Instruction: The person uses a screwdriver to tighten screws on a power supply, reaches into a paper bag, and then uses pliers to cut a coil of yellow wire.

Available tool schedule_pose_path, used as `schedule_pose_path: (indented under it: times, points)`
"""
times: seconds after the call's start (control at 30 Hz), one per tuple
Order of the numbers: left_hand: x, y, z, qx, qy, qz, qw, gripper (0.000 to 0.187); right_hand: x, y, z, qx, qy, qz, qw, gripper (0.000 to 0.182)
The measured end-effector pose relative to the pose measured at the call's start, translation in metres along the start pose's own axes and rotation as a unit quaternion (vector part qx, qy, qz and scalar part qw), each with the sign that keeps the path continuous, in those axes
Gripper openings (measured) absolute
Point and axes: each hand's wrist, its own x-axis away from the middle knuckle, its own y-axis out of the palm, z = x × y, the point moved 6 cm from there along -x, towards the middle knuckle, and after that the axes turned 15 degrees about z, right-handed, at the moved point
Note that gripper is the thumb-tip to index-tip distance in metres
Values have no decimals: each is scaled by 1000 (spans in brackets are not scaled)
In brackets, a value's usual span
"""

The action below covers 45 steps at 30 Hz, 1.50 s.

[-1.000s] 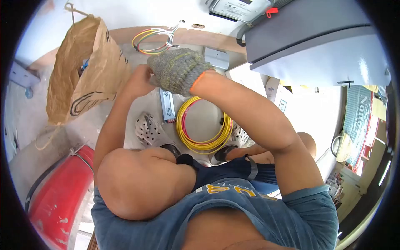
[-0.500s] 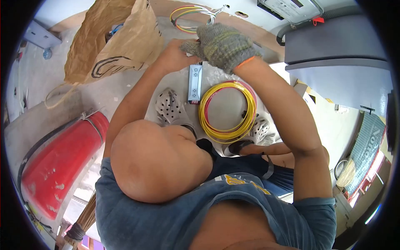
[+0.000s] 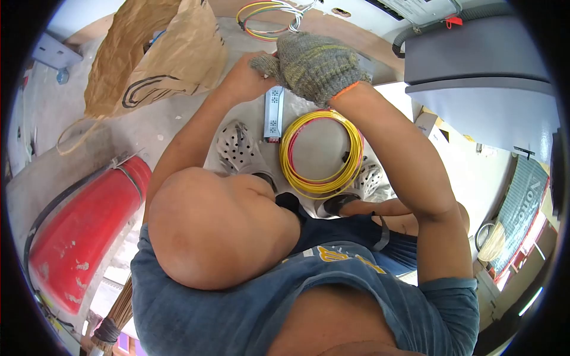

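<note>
My left hand (image 3: 251,79) is bare, its fingers meeting the gloved hand at the top centre; what they hold, if anything, is hidden. My right hand (image 3: 314,66) wears a grey-green knitted glove with an orange cuff edge, its fingers bent and pressed against the left fingertips. Just below the hands, a slim metal box (image 3: 274,113) with small holes lies on the floor. A coil of yellow and red cable (image 3: 287,155) rests to its right, between my shoes. Above the hands lies a loop of thin multicoloured wires (image 3: 252,29).
An open brown paper bag (image 3: 178,62) stands at the upper left. A red cylinder (image 3: 89,231) lies at the left beside a black hose. At the right is a large grey cabinet (image 3: 481,65), with a cardboard box (image 3: 428,123) near it.
The view has shifted slightly, so the bag, box and coil appear a little further left and up. Both hands remain together at the top centre.
</note>
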Motion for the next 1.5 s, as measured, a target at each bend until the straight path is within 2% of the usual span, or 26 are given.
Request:
schedule_pose_path:
  times: [0.03,0.1,0.17,0.23,0.27,0.33,0.4,0.47,0.5,0.57,0.63,0.7,0.83,0.9,0.97,1.03,1.07,1.1,1.17,1.23,1.27,1.3,1.33,1.4,1.47,1.5]
  points:
    - [2,1,8,-76,50,-20,996,37,2,1,3,-1,0,-2,1000,48]
    - [3,-3,34,-152,99,-44,982,40,6,-8,-3,-103,-109,83,985,46]
    - [5,-6,39,-173,-141,-125,967,48,6,-2,-1,-156,-176,89,968,47]
    - [4,-9,38,-187,-78,-106,973,48,10,-1,-7,-204,-243,96,943,48]
    - [4,-11,37,-198,-14,-86,976,47,6,3,-5,-163,-188,90,964,46]
    - [1,-18,12,-162,13,-41,986,48,1,3,-5,-120,-131,86,980,44]
    - [3,-32,9,-125,36,-1,992,48,4,3,2,-92,-4,39,995,45]
    - [14,-54,2,-201,-90,-10,975,51,0,7,8,-99,-9,43,994,47]
    - [28,-60,-1,-203,-91,-15,975,51,1,10,14,-105,-9,43,994,48]
    - [62,-80,-14,-143,-187,57,970,50,3,10,48,-147,22,46,988,48]
    - [94,-90,2,-130,-196,57,970,44,21,9,86,-181,62,52,980,49]
    - [113,-110,7,-109,-200,44,973,40,52,3,122,-219,113,156,957,44]
    - [61,-134,128,-183,-121,42,975,38,104,75,190,-197,141,162,957,35]
    - [23,-106,222,-306,89,-13,948,39,131,114,214,-133,145,163,967,34]
    - [-3,-59,282,-328,164,-108,924,41,162,118,205,-94,172,219,956,37]
    - [-29,-15,297,-371,222,-225,873,43,195,138,211,-80,300,151,939,43]
    - [-36,15,304,-420,207,-252,847,45,207,163,216,-114,302,57,945,54]
    - [-45,41,309,-469,196,-273,816,48,216,159,211,-117,304,65,943,54]
    - [-68,73,275,-503,222,-316,773,49,240,157,188,-57,316,-65,945,61]
    - [-113,108,181,-516,331,-311,726,51,244,177,185,-54,317,-73,944,58]
    - [-108,131,161,-491,225,-299,787,54,247,186,188,-70,349,-21,934,53]
    - [-104,148,123,-449,203,-231,839,43,239,185,194,-84,376,41,922,48]
    - [-96,166,81,-400,20,-335,853,41,229,179,196,-87,369,49,924,48]
    - [-8,188,90,-233,-76,-325,913,46,228,164,191,-71,353,70,930,40]
    - [24,193,61,-345,58,-316,882,61,214,140,187,-110,339,80,931,38]
    - [31,191,42,-354,60,-277,891,62,208,128,182,-151,321,79,932,36]
